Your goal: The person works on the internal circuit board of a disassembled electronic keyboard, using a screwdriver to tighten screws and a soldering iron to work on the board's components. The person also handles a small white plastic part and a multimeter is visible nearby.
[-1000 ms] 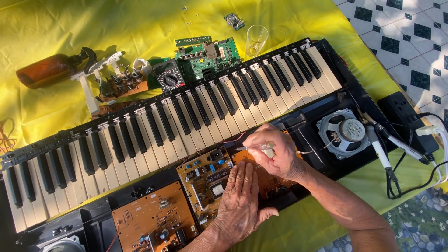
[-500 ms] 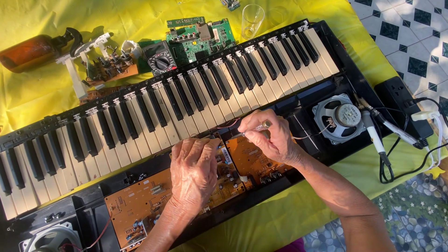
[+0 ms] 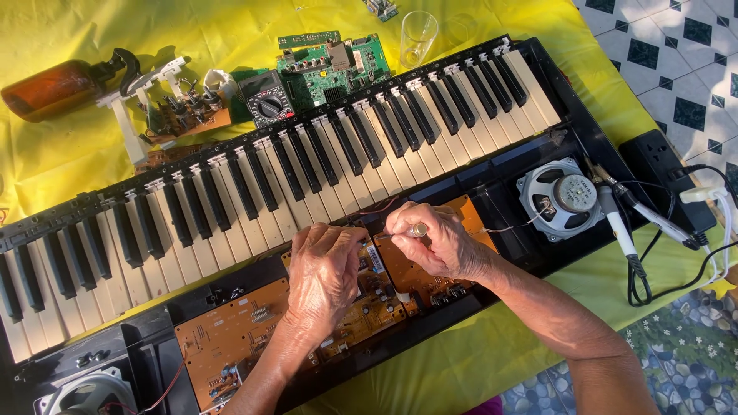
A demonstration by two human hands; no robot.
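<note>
A small metal tool (image 3: 417, 229) is pinched in the right hand (image 3: 438, 240) over the orange board (image 3: 419, 269) inside the opened keyboard (image 3: 254, 184). The board is pressed by the flat, spread left hand (image 3: 323, 269). Probably mid-repair; steady, fine tip placement is called for.

The setting is an improvised electronics repair area laid out in direct sunlight, on a patio or similar tiled space of a home. Hard shadows fall across all surfaces. A yellow cloth (image 3: 92, 165) serves as the work surface. At far right lies diamond-patterned floor tile (image 3: 684, 54); at near right, a pebble-patterned covering (image 3: 676, 361). Repair equipment indicates the function: an opened keyboard (image 3: 254, 192) with exposed orange circuit boards (image 3: 231, 330), a multimeter (image 3: 267, 98), a green circuit board (image 3: 330, 65), a soldering iron (image 3: 615, 223) and a black power strip (image 3: 665, 177).
</note>
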